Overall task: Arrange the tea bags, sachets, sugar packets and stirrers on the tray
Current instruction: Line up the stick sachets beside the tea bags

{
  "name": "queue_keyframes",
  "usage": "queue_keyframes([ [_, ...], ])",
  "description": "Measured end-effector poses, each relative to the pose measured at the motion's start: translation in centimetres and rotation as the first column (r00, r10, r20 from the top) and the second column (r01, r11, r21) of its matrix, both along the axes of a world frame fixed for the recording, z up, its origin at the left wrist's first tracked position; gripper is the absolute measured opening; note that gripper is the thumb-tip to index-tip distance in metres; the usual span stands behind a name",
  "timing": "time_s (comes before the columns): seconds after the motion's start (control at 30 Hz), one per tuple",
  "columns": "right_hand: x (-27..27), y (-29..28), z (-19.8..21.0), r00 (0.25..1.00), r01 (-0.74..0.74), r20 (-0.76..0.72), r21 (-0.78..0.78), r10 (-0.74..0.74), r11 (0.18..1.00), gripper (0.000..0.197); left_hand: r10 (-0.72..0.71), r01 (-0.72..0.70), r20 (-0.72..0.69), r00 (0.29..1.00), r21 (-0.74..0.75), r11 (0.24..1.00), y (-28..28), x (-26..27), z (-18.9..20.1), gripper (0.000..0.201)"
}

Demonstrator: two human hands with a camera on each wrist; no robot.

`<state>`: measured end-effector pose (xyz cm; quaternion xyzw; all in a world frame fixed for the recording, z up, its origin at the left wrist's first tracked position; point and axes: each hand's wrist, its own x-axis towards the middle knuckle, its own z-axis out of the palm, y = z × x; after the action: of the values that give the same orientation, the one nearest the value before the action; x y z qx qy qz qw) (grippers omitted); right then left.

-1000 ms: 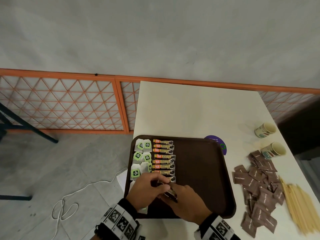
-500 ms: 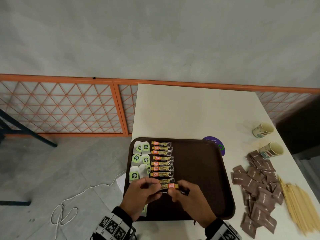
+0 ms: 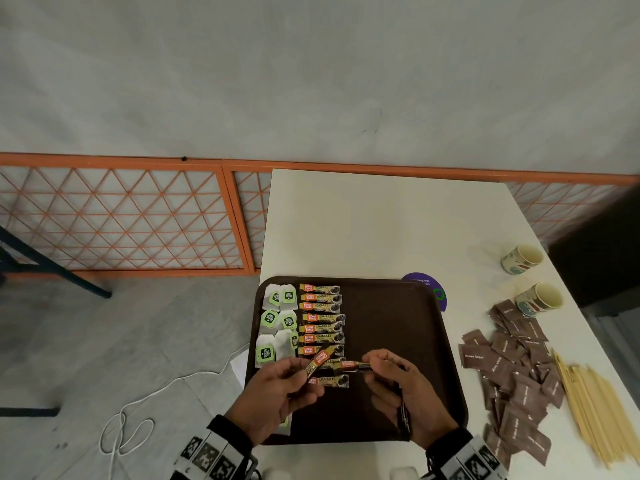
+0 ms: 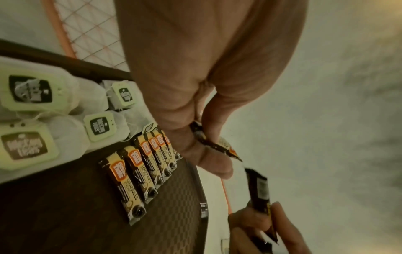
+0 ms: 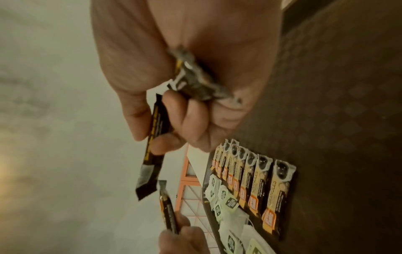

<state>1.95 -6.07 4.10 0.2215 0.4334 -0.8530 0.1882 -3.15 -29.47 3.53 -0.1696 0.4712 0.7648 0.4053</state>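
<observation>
A dark brown tray [image 3: 398, 327] lies on the white table. Down its left side sit white tea bags [image 3: 277, 320] with green tags, beside a column of coffee sachets [image 3: 322, 318]. Just above the tray's near part my left hand [image 3: 277, 393] pinches one sachet [image 3: 317, 362] tilted upward. My right hand [image 3: 401, 386] pinches another sachet [image 3: 349, 366] by its end, and the right wrist view shows more sachets [image 5: 195, 80] bunched in its palm. Brown sugar packets [image 3: 512, 372] and wooden stirrers [image 3: 595, 407] lie on the table to the right of the tray.
Two paper cups [image 3: 538, 299] lie on their sides at the right, near the table edge. A purple round coaster [image 3: 426, 282] peeks out behind the tray. An orange lattice fence [image 3: 121, 220] and a white cable [image 3: 131, 420] on the floor are at left.
The hands, joined on one sachet before, have drawn apart, each now with its own sachet. One more sachet lies at the near end of the column.
</observation>
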Motion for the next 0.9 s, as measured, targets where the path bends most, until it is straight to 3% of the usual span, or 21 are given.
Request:
queue_keyframes([
  [0.1, -0.3, -0.2, 0.4, 0.990, -0.110, -0.072, 0.151, 0.122, 0.982, 0.036, -0.047, 0.044, -0.038, 0.998, -0.066, 0.997, 0.3, -0.1, 0.3, 0.022],
  [0.2, -0.7, -0.8, 1.1, 0.962, -0.188, -0.104, 0.424, 0.254, 0.886, 0.031, -0.014, 0.013, -0.003, 1.000, -0.091, 0.996, 0.6, -0.4, 0.5, 0.027],
  [0.33, -0.6, -0.8, -0.4, 0.913, -0.279, 0.045, 0.793, 0.405, 0.541, 0.015, -0.016, 0.005, -0.041, 0.999, -0.254, 0.967, -0.1, -0.8, 0.2, 0.032],
  [0.43, 0.0, -1.2, -3.2, 0.888, -0.402, 0.223, 0.800, 0.402, 0.446, 0.013, -0.007, -0.023, -0.086, 0.996, -0.351, 0.936, -1.1, -1.2, -0.3, 0.028],
  [0.5, 0.1, -2.2, -4.9, 0.876, -0.437, 0.279, 0.803, 0.393, 0.405, 0.013, -0.076, 0.007, -0.159, 0.984, -0.396, 0.918, -1.6, -1.0, -0.5, 0.029],
  [0.57, 0.1, -3.5, -5.9, 0.873, -0.431, 0.284, 0.830, 0.397, 0.353, 0.012, -0.171, 0.048, -0.236, 0.957, -0.449, 0.892, -1.7, -0.5, -0.7, 0.037],
  [0.63, 0.1, -4.3, -6.4, 0.865, -0.419, 0.299, 0.873, 0.403, 0.250, 0.013, -0.217, 0.063, -0.256, 0.942, -0.501, 0.863, -1.7, -0.2, -1.1, 0.038],
  [0.73, 0.5, -4.6, -6.9, 0.839, -0.386, 0.329, 0.921, 0.434, 0.048, 0.017, -0.215, 0.056, -0.239, 0.947, -0.536, 0.843, -1.9, 0.0, -1.6, 0.032],
  [0.9, 0.5, -5.1, -7.2, 0.736, -0.281, 0.291, 0.953, 0.611, -0.116, 0.019, -0.208, 0.066, -0.211, 0.955, -0.533, 0.844, -2.5, -0.1, -1.6, 0.029],
])
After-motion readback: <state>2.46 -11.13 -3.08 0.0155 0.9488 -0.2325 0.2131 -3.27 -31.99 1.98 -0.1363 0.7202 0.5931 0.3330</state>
